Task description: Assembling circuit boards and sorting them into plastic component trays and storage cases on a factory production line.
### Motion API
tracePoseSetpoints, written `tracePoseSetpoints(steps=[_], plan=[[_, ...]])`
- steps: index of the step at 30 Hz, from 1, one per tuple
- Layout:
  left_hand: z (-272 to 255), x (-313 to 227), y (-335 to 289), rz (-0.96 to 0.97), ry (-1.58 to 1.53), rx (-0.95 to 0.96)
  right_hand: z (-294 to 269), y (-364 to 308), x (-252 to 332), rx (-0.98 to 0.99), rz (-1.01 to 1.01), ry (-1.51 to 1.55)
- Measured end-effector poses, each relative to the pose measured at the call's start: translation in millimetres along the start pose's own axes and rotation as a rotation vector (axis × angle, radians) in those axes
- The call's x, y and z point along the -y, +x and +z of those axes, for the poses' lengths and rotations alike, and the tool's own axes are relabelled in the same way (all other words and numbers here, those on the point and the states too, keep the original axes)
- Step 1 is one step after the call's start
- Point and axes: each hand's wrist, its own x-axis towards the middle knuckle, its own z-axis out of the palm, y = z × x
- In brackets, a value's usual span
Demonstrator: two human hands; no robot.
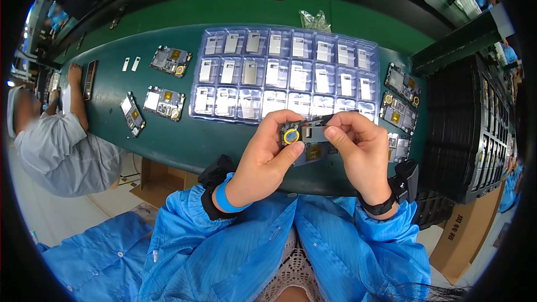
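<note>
A long green workbench (168, 134) runs across in front of me, curving w/ the lens. At its middle lies a big clear plastic blister tray (285, 72), three rows of pockets, each holding a small silvery metal plate. To my right stands a tall stack of black trays (475, 134), w/ a brown cardboard box (464, 229) below it near the floor. On my left a co-worker in a grey shirt (61, 145) leans at the same bench, one arm up on the green surface.

Loose circuit boards sit around the blister tray: two boards (164, 102) left of it (one higher, one lower), a smaller one (132, 114) tilted near the bench edge, and several more boards (398, 98) in a column on the right side. A crumpled clear bag (315, 20) lies just beyond the tray's far edge.

My blue sleeves (235, 246) fill the bottom; there's a blue band on my left wrist, a black one on my right.

My left hand (265, 156) is closed around a small circuit board (305, 142), held up above the bench's near edge, thumb pressing beside a round yellow-ringed coin cell (290, 135). My right hand (358, 145) pinches a thin metal shield plate (316, 132) between thumb and forefinger, resting against the board's top. Both hands grasping, fingertips nearly meeting.
</note>
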Motion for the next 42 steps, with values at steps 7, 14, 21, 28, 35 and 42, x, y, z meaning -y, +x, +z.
tracePoseSetpoints(steps=[7,14,21,28,35,42], plan=[[0.8,1.1,0.7,-0.009,-0.001,0.008,0.7,-1.2,-1.6,-0.031,-0.025,-0.022],[1.7,2.0,0.8,-0.02,-0.007,0.002,-1.3,-1.3,-0.5,-0.007,0.007,0.037],[3.8,0.9,1.0,-0.018,0.002,-0.001,-0.5,-2.6,-0.1,-0.028,-0.007,-0.005],[3.0,2.6,1.6,-0.031,0.016,-0.004,-2.9,-1.6,-0.3,-0.003,0.03,0.008],[4.0,3.0,1.4,-0.023,0.006,0.015,-4.4,-1.6,-1.4,0.009,0.054,0.065],[3.9,1.8,1.6,-0.026,0.019,0.021,-3.7,-1.3,-1.8,-0.005,0.032,0.03]])
